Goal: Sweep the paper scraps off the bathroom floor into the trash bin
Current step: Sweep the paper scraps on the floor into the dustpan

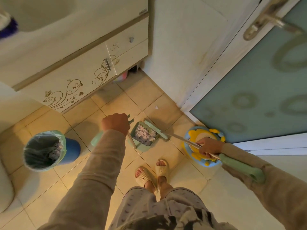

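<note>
The paper scraps [144, 134] lie heaped in the dustpan [142, 138] on the floor, just right of the left hand [116, 123] gripping its handle. The right hand [209, 146] grips the broom [156, 129]. One scrap [156, 107] lies beyond; the trash bin [49, 149] stands left.

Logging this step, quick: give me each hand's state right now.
Left hand: closed around the dustpan handle.
Right hand: closed around the broom handle.
</note>
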A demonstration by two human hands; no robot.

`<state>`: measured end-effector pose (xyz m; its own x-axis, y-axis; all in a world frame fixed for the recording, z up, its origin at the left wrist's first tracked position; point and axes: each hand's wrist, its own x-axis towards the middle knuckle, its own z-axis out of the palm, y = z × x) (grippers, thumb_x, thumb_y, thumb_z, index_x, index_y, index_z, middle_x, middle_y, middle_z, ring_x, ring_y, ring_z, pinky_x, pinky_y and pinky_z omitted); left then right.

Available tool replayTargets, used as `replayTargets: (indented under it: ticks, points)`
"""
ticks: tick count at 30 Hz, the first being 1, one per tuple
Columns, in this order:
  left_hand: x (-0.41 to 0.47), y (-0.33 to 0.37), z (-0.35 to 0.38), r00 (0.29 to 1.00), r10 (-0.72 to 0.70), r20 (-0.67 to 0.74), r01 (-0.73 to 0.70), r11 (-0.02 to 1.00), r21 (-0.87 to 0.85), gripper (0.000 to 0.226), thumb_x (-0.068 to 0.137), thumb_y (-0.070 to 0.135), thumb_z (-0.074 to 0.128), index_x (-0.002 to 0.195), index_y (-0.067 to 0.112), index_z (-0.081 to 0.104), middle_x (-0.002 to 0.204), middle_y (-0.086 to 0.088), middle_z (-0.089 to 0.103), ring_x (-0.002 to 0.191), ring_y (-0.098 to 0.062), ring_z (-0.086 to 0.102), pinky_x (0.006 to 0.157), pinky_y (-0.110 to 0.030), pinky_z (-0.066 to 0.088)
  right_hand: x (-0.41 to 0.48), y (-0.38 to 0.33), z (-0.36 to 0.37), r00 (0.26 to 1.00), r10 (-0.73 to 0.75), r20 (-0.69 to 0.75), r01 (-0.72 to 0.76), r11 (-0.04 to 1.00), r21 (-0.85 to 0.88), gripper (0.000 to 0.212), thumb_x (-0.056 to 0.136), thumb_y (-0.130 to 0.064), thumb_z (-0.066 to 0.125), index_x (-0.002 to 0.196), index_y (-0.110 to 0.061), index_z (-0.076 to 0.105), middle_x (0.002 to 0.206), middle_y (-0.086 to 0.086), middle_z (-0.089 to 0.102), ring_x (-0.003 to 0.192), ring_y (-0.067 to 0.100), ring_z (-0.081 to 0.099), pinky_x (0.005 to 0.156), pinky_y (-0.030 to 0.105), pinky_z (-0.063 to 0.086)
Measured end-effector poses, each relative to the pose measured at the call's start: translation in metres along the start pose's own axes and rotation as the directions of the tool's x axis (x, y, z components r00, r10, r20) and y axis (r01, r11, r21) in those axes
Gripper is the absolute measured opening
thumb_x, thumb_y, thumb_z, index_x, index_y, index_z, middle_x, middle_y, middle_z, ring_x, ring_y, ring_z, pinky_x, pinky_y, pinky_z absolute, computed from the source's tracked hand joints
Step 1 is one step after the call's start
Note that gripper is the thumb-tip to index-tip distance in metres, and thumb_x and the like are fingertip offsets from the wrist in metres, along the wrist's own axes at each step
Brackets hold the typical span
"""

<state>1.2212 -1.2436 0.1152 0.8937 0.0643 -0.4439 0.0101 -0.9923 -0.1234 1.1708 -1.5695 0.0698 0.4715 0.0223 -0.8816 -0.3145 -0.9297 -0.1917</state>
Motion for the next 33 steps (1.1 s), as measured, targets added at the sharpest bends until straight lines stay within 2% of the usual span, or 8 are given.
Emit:
replayTargets:
  ticks: [3,8,13,17,22,25,30,33]
  points:
    - [-0.003,-0.002,0.002,1.000,0.009,-0.007,-0.009,1.000,0.007,0.022,0.091,0.036,0.058,0.102,0.018,0.065,0.074,0.002,0.052,0.082,-0.020,0.064,0.068,-0.027,0.045,-0.004,0.009,-0.008,1.000,-0.025,-0.009,0.025,0.997,0.078,0.005,0.080,-0.003,0.053,0.083,-0.004,0.056,0.052,0.006,0.050,0.036,0.010,0.046,0.042,0.020,0.041]
    - [-0.007,0.000,0.005,1.000,0.015,-0.009,-0.015,1.000,0.006,0.024,0.091,0.038,0.058,0.103,0.018,0.065,0.076,0.002,0.055,0.084,-0.020,0.065,0.067,-0.026,0.042,0.010,-0.007,-0.027,0.998,-0.014,-0.056,0.017,0.999,0.048,0.034,0.083,-0.002,0.049,0.116,0.005,0.057,0.055,0.010,0.052,0.041,0.018,0.047,0.046,0.026,0.043]
    - [-0.008,-0.003,0.008,1.000,0.006,0.005,-0.006,1.000,0.000,0.023,0.092,0.037,0.058,0.103,0.018,0.064,0.071,0.002,0.051,0.083,-0.022,0.065,0.067,-0.027,0.042,0.048,-0.058,-0.038,0.987,0.073,-0.145,-0.075,0.997,-0.007,0.025,0.082,-0.002,0.048,0.057,-0.005,0.050,0.028,-0.004,0.048,0.047,0.018,0.045,0.048,0.024,0.036]
    - [-0.005,-0.004,0.008,1.000,0.005,0.003,-0.005,1.000,-0.008,0.022,0.092,0.035,0.057,0.105,0.018,0.064,0.075,0.000,0.054,0.086,-0.023,0.066,0.071,-0.028,0.045,0.076,-0.084,-0.035,0.975,0.098,-0.202,-0.110,0.992,-0.053,0.031,0.080,-0.001,0.052,0.050,-0.009,0.047,0.026,-0.003,0.048,0.050,0.018,0.046,0.056,0.024,0.043]
    - [0.004,-0.002,0.006,1.000,0.017,-0.021,-0.018,1.000,-0.026,0.021,0.094,0.032,0.056,0.105,0.016,0.065,0.093,-0.004,0.067,0.090,-0.026,0.065,0.080,-0.032,0.049,0.066,-0.089,-0.012,0.991,0.087,-0.101,-0.102,0.982,-0.156,0.022,0.086,-0.001,0.045,0.065,-0.006,0.041,0.056,0.004,0.052,0.050,0.016,0.047,0.054,0.024,0.040]
    - [0.009,-0.003,0.004,1.000,0.018,-0.014,-0.018,1.000,-0.026,0.021,0.092,0.032,0.059,0.103,0.016,0.065,0.079,-0.002,0.058,0.085,-0.024,0.063,0.074,-0.030,0.046,0.045,-0.082,-0.007,0.997,0.070,0.023,-0.063,0.972,-0.227,0.021,0.086,0.001,0.042,0.105,-0.002,0.052,0.058,0.006,0.052,0.048,0.016,0.048,0.044,0.023,0.037]
    - [0.009,0.001,0.000,1.000,0.013,-0.022,-0.013,1.000,0.004,0.019,0.092,0.033,0.058,0.102,0.018,0.065,0.058,0.003,0.039,0.071,-0.021,0.052,0.066,-0.027,0.040,0.009,-0.063,-0.033,0.990,0.020,0.138,-0.005,0.994,-0.111,0.030,0.085,0.001,0.049,0.114,0.008,0.056,0.049,0.006,0.047,0.035,0.013,0.044,0.035,0.015,0.035]
    - [0.003,0.002,0.003,0.999,0.020,-0.038,-0.020,1.000,0.016,0.021,0.094,0.035,0.053,0.101,0.019,0.066,0.068,0.003,0.054,0.073,-0.021,0.058,0.065,-0.027,0.040,-0.003,-0.058,-0.041,0.993,-0.005,0.118,0.020,0.992,-0.123,0.038,0.084,-0.001,0.052,0.119,0.012,0.056,0.039,0.000,0.049,0.026,0.008,0.042,0.037,0.017,0.037]
